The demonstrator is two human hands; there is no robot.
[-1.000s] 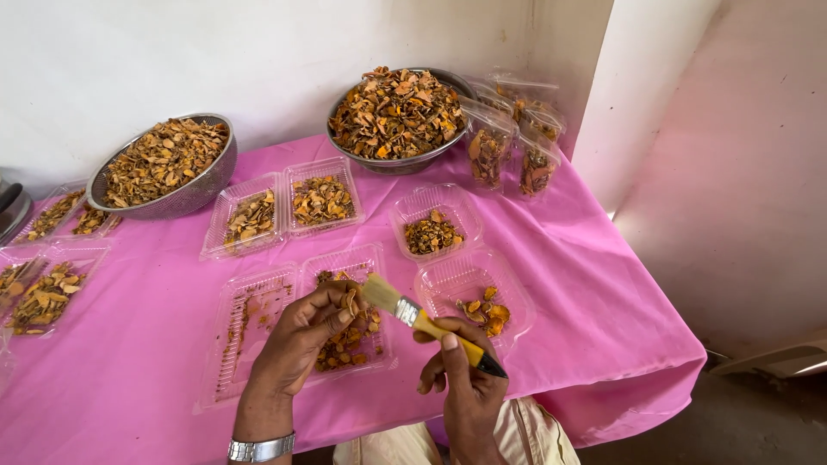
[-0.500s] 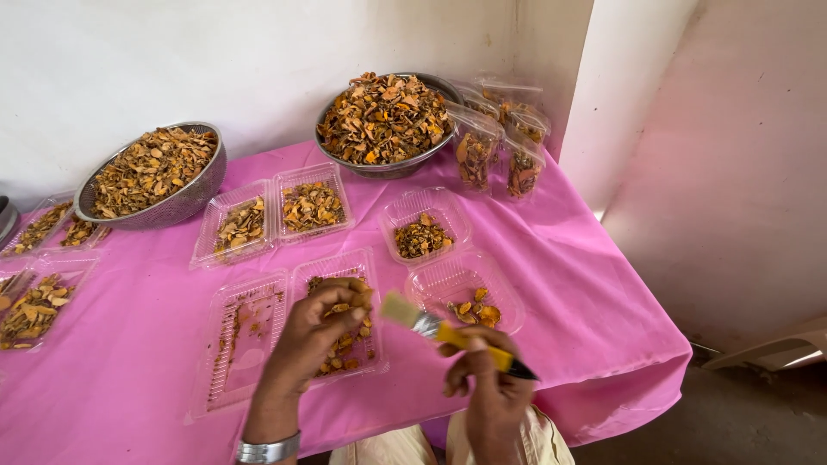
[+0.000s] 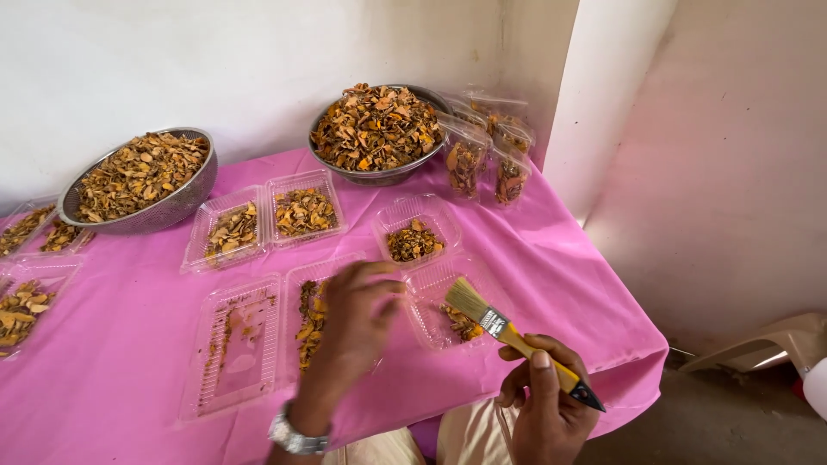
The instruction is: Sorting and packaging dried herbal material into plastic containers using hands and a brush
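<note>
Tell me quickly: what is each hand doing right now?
Left hand: over a clear tray, blurred; grip cannot be told.
Right hand: closed on the paintbrush.

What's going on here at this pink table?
A person sits at a table under a pink cloth. The right hand holds a yellow-handled brush, bristles over a clear tray with a few dried orange chips. The left hand, blurred, is over the next tray of chips. More small trays lie around, two metal bowls of chips stand by the wall, and filled bags stand beside one.
</note>
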